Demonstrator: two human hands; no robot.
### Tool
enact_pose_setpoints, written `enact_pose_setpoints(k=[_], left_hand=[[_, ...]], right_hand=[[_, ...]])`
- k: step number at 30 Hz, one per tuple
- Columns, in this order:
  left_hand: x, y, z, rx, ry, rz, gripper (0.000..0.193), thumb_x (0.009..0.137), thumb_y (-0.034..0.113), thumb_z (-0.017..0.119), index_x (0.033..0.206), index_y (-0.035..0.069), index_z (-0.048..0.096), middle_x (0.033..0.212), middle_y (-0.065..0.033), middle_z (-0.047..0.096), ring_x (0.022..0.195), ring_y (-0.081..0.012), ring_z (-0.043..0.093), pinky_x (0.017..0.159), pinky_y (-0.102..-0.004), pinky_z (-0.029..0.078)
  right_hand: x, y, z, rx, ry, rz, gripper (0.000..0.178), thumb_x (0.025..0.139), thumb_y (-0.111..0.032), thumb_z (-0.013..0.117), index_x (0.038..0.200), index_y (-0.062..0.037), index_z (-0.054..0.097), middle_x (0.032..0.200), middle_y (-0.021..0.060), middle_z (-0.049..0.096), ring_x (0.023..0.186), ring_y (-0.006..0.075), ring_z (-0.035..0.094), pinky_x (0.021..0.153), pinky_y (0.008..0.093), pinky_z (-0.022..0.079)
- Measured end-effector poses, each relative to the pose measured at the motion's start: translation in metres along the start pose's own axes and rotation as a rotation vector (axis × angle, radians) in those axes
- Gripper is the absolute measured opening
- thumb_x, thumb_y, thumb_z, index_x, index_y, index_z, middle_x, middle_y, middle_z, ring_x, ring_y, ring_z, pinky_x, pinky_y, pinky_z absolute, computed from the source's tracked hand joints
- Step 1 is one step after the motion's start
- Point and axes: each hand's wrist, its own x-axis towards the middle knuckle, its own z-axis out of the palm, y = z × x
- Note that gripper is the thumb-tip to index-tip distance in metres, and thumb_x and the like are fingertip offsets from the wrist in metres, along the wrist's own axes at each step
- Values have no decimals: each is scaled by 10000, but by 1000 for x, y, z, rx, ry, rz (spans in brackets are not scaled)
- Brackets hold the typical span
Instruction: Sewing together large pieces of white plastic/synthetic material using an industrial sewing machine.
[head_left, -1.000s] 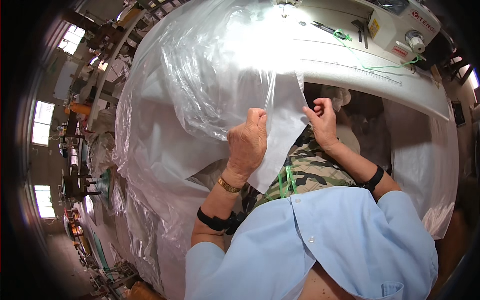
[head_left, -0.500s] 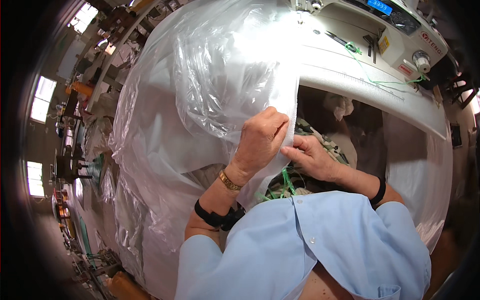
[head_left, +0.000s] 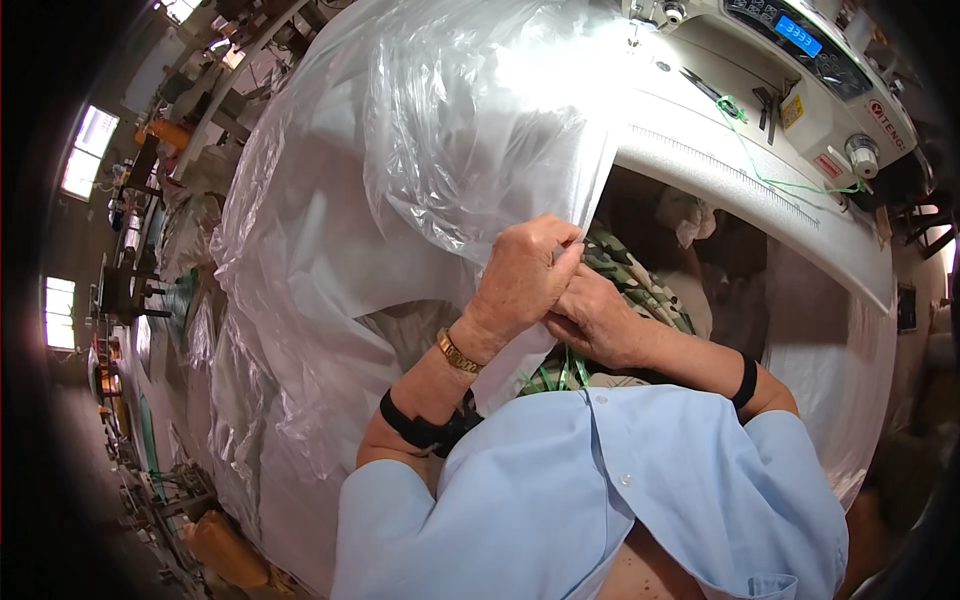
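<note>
A large white sheet [head_left: 330, 270] with a clear plastic film layer [head_left: 430, 150] drapes from the sewing table down over my lap. My left hand [head_left: 525, 275], a gold watch at its wrist, is closed with thumb and fingers pinching the sheet's right edge. Close beneath it, my right hand [head_left: 600, 318] is curled at the same edge, its fingertips partly hidden behind the sheet and the left hand. Green plastic strands [head_left: 565, 372] hang just below the hands.
At upper right stands a white sewing machine [head_left: 840, 110] with a lit display. Thread snips [head_left: 705, 85] with a green string lie on its table [head_left: 700, 150], which has a ruler scale along the front. Camouflage cloth [head_left: 640, 280] covers my lap. Benches and machinery line the left.
My right hand has moved left and closer under the left hand, its fingers now more curled. The sheet's edge between the hands is drawn tighter. The view has shifted slightly.
</note>
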Motion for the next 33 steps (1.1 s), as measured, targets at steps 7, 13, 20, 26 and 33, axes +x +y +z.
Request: enact_pose_setpoints(k=[7, 13, 20, 26, 33], left_hand=[[-5, 10, -1, 2, 91, -38, 287, 892, 30, 623, 1171, -31, 639, 892, -189, 683, 683, -233, 642, 646, -325, 508], [-6, -3, 11, 73, 73, 123, 299, 885, -27, 552, 1170, -50, 639, 911, -221, 654, 746, -295, 641, 687, -343, 503], [11, -5, 23, 70, -72, 32, 264, 817, -4, 537, 1025, -11, 700, 779, -164, 581, 668, -314, 587, 645, -393, 472], [27, -15, 24, 57, -47, 133, 234, 802, -34, 519, 952, -33, 699, 706, -144, 578, 602, -249, 549, 582, -343, 438], [74, -21, 14, 119, 16, 174, 214, 815, -2, 521, 919, -29, 705, 706, -159, 588, 613, -278, 577, 588, -368, 448]], right_hand=[[21, 8, -66, 72, 47, 175, 122, 866, -132, 689, 910, -24, 653, 826, 120, 623, 788, 305, 597, 724, 403, 475], [61, 91, -115, -622, 388, 145, 176, 898, -194, 643, 979, -40, 672, 949, 112, 673, 928, 293, 624, 813, 404, 484], [84, 147, -161, -719, 173, 287, 399, 896, -392, 616, 1061, -29, 650, 1148, 137, 639, 1126, 312, 570, 965, 451, 423], [93, 147, -165, -744, 45, 394, 508, 904, -397, 615, 1203, 13, 591, 1273, 180, 586, 1221, 326, 515, 1038, 450, 374], [91, 136, -163, -667, 8, 410, 548, 919, -400, 599, 1245, 37, 551, 1349, 225, 533, 1291, 344, 459, 1072, 454, 329]])
